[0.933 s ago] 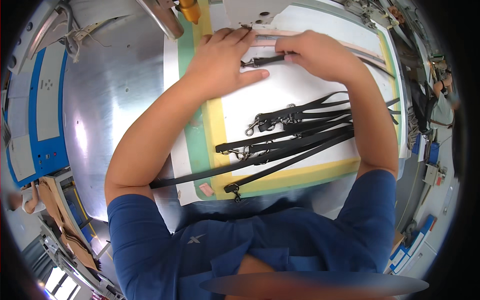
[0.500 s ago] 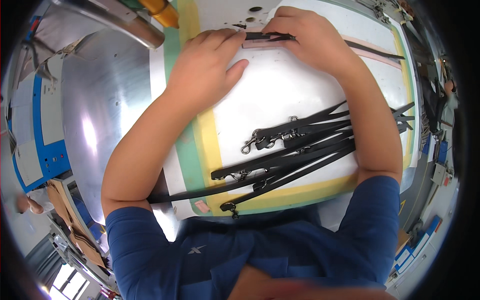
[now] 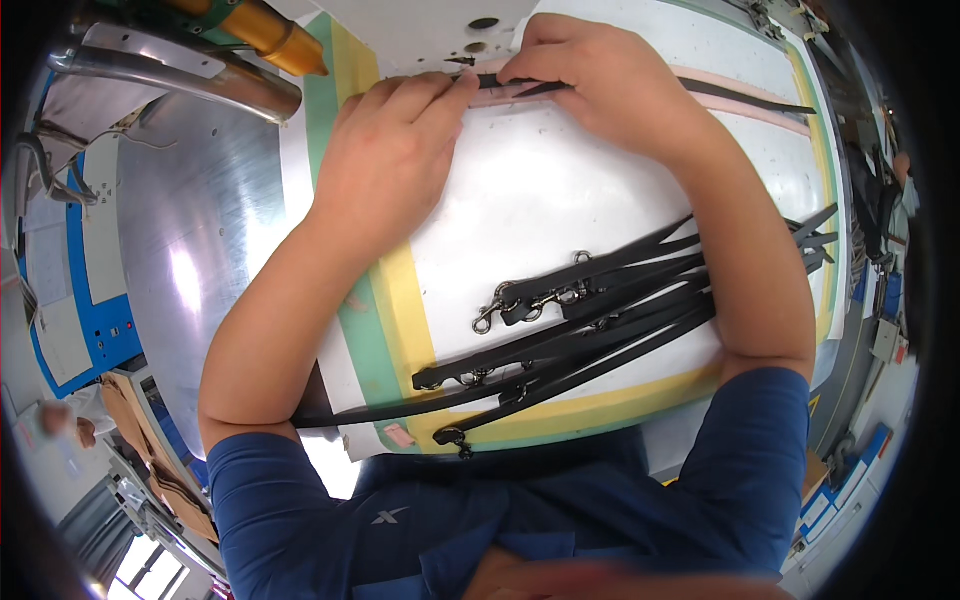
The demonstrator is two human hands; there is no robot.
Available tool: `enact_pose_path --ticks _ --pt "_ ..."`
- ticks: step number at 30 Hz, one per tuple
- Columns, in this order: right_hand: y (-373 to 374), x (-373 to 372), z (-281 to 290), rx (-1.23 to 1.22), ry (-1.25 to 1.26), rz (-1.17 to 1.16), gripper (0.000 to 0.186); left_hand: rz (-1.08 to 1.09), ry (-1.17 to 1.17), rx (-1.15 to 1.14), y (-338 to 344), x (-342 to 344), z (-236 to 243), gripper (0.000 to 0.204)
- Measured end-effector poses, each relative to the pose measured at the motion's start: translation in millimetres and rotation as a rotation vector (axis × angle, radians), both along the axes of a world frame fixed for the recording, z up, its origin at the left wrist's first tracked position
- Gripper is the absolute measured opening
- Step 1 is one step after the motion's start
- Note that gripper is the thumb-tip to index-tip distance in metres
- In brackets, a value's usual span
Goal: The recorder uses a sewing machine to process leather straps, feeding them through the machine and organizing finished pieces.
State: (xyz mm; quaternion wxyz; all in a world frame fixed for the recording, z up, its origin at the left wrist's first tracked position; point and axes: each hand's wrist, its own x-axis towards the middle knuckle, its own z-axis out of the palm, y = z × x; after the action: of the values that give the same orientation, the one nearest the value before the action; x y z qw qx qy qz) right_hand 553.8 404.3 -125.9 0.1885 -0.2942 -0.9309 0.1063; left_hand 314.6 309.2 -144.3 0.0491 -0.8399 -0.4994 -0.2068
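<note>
A narrow black strap [image 3: 745, 95] runs along the far side of the white work surface, over a pale pink strip [image 3: 490, 98]. At its left end my left hand [image 3: 395, 150] lies over it, fingers together and fingertips pressing on it; the thumb is hidden. My right hand [image 3: 610, 90] pinches the strap just to the right, between thumb and bent fingers. A short black pointed end shows under the right fingertips. Nearer to me, several black straps with metal snap hooks [image 3: 485, 318] lie in a loose bundle passing behind my right forearm.
Yellow tape [image 3: 405, 300] and green tape [image 3: 365, 330] border the white surface. A metal tube [image 3: 240, 85] and an orange-yellow pointed part [image 3: 285, 45] jut in at the upper left. A pink scrap [image 3: 398, 435] lies on the near green tape. Shiny sheet metal [image 3: 190, 200] lies left.
Both hands have shifted slightly left along the strap. The left thumb, spread out before, is now tucked out of sight. The whole view has tilted a little.
</note>
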Motion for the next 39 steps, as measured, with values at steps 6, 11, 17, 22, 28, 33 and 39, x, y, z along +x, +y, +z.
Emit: enact_pose_path --ticks 6,11,17,22,28,33,39 --pt "-4 0 1 0.039 -0.032 -0.015 0.030 -0.015 0.004 -0.006 1 0 -3 0.042" --pt "-4 0 0 0.042 -0.030 -0.019 0.032 -0.020 0.013 -0.033 -1 -1 0 0.046" --pt "-5 -1 0 0.048 -0.047 -0.030 0.031 -0.022 -0.007 -0.070 -1 -3 -1 0.047" --pt "-5 1 1 0.072 -0.043 -0.022 0.031 0.010 0.061 -0.075 -5 0 4 0.047" --pt "-12 1 13 0.126 -0.109 -0.035 0.033 0.018 0.111 -0.034 -4 4 3 0.053" --pt "-24 -2 18 0.172 -0.101 -0.075 0.029 0.034 0.087 -0.064 -7 3 -1 0.058" --pt "4 -17 39 -0.121 -0.147 -0.354 0.019 0.028 0.060 -0.061 -7 3 0 0.057"
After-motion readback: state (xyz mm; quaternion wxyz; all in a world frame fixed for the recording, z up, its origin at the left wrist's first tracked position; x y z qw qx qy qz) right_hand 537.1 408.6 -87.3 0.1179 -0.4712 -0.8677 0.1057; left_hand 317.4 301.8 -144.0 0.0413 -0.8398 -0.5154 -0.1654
